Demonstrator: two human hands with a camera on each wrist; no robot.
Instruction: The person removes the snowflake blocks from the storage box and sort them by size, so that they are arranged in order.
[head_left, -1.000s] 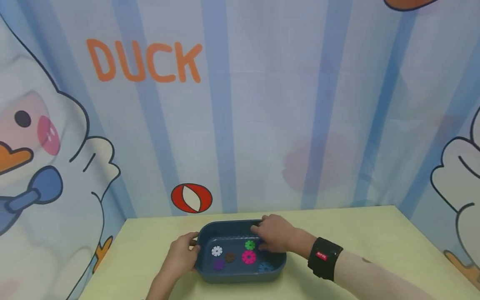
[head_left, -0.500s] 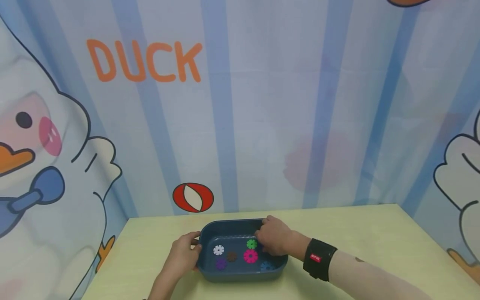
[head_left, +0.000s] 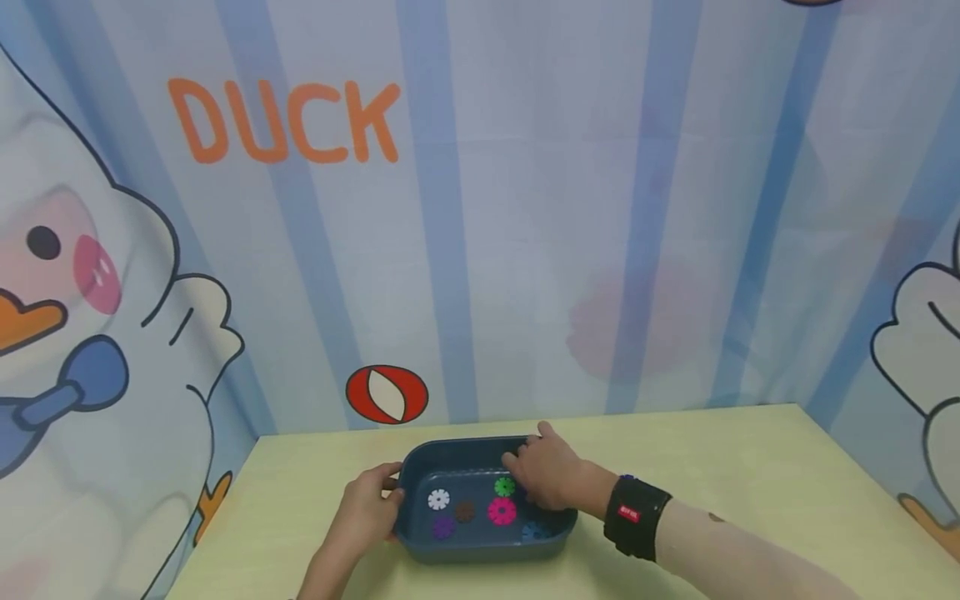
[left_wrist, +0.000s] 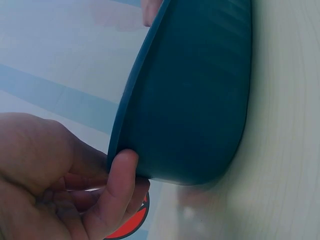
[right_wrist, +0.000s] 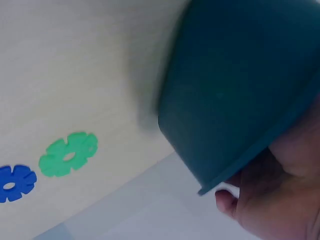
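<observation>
A dark blue-green plastic basin (head_left: 480, 552) stands on the table in the head view. Inside lie flat, notched snowflake discs: white (head_left: 438, 499), brown (head_left: 465, 511), purple (head_left: 443, 527), pink (head_left: 502, 511), green (head_left: 505, 486) and blue (head_left: 531, 531). My left hand (head_left: 367, 508) grips the basin's left end, its fingertips curled at the rim in the left wrist view. My right hand (head_left: 551, 471) reaches over the right rim, with bent fingers inside the basin. Most of those fingers are hidden by the hand and the basin wall; I cannot tell whether they hold a disc.
In the right wrist view, a green disc (right_wrist: 69, 154) and a dark blue disc (right_wrist: 16, 183) lie on the pale table beyond the basin. A printed curtain (head_left: 525, 208) with blue stripes hangs behind the table. A black band (head_left: 636, 517) wraps my right wrist.
My right hand has shifted slightly inside the basin's right end, and one of its fingers now lifts at the far rim. My left hand keeps its grip on the basin.
</observation>
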